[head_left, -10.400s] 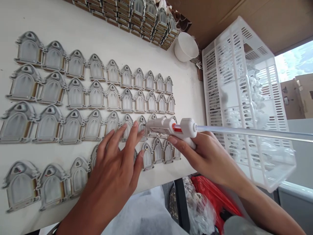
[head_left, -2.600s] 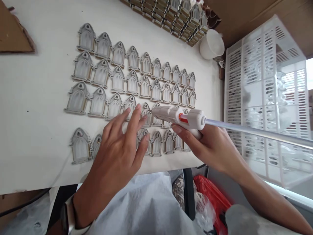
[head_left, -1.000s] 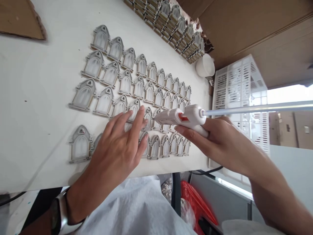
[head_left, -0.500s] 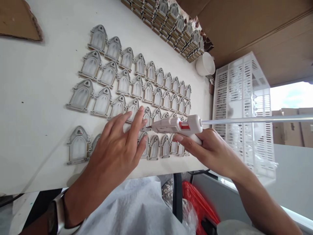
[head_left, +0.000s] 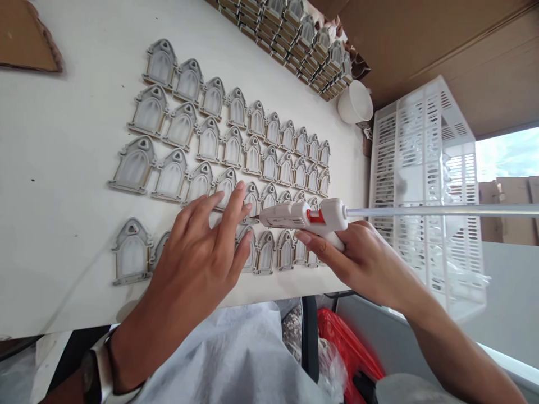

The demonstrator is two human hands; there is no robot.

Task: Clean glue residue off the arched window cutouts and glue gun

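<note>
My right hand [head_left: 357,258] grips a white hot glue gun [head_left: 295,214] with a red part at its back and a long clear glue stick [head_left: 429,211] running out behind. The nozzle points left, close to the fingertips of my left hand [head_left: 202,247]. That hand hovers over the rows with its fingers spread, and I see nothing held in it. Several small grey arched window-shaped pieces [head_left: 209,139] with pale centres lie in rows around both hands. One at the front left [head_left: 132,255] has a small reddish spot at its top. My left hand hides part of the front rows.
Stacks of similar arched pieces [head_left: 290,42] stand at the back beside a white cup [head_left: 355,102]. A white slatted plastic basket [head_left: 425,185] is on the right. Brown cardboard [head_left: 29,39] lies at the far left. A red plastic bag [head_left: 349,348] is below the white table's edge [head_left: 269,289].
The view has shifted slightly, so the rows appear a little further left and the basket further right. Both hands and the glue gun stay nearly in place.
</note>
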